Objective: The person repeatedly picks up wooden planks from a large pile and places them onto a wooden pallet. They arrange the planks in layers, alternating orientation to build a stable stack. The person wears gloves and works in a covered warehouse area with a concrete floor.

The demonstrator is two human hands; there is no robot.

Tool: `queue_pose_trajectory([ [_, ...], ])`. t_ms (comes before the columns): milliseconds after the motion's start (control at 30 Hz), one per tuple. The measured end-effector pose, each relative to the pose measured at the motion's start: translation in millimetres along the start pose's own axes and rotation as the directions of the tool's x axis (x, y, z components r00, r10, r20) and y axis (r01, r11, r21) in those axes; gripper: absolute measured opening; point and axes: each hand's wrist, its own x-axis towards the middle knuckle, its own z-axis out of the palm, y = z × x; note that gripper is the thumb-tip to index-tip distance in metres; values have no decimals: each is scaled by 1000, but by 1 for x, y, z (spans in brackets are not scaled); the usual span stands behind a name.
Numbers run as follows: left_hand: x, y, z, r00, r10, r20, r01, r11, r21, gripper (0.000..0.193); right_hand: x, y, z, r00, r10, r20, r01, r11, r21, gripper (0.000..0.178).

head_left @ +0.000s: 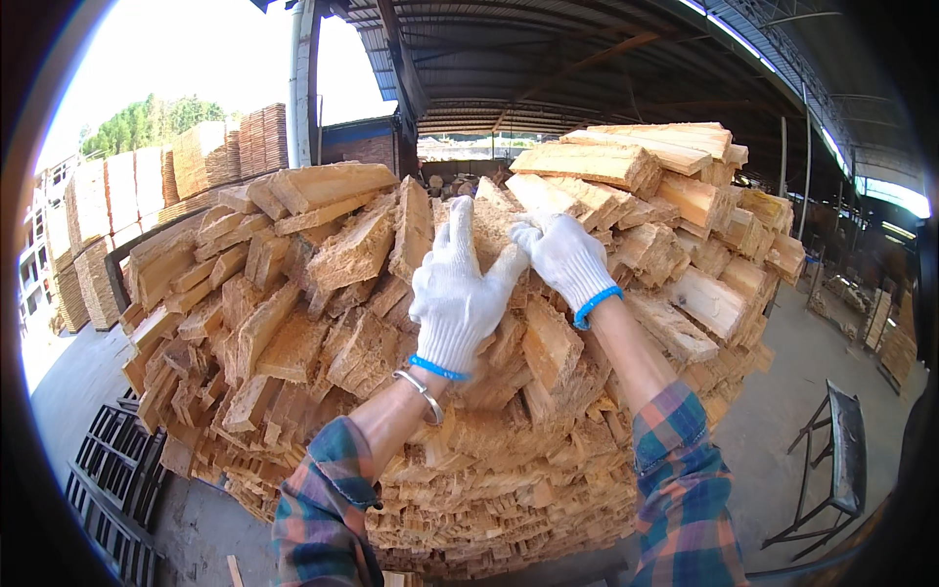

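Both hands wear white knitted work gloves with blue cuffs and are raised over a big heap of rough-sawn wood pieces [362,245]. My left hand [455,293] has its index finger stretched up and its thumb out to the right; the other fingers are partly curled. It holds no wood. My right hand [567,256] is closed, its fingertips at the thumb tip of the left glove, seeming to pinch it. Short wood blocks [553,342] lie just below the hands. A thick board [587,164] rests on top of the heap beyond my right hand.
Stacks of sawn boards [205,161] stand outside at the far left. Black metal racks [112,479] are on the floor at lower left. At right is a dark metal stand [843,450] with thin legs. A pale post [303,88] rises behind the heap.
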Motion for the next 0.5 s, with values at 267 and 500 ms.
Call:
queue_pose_trajectory([
  [267,-68,31,-19,963,176,-206,-185,982,-28,76,-80,19,-10,986,-109,-123,125,983,131,44],
  [500,-128,45,-61,980,-6,-200,-61,943,-327,74,-170,19,-4,980,-84,-183,123,969,215,45],
])
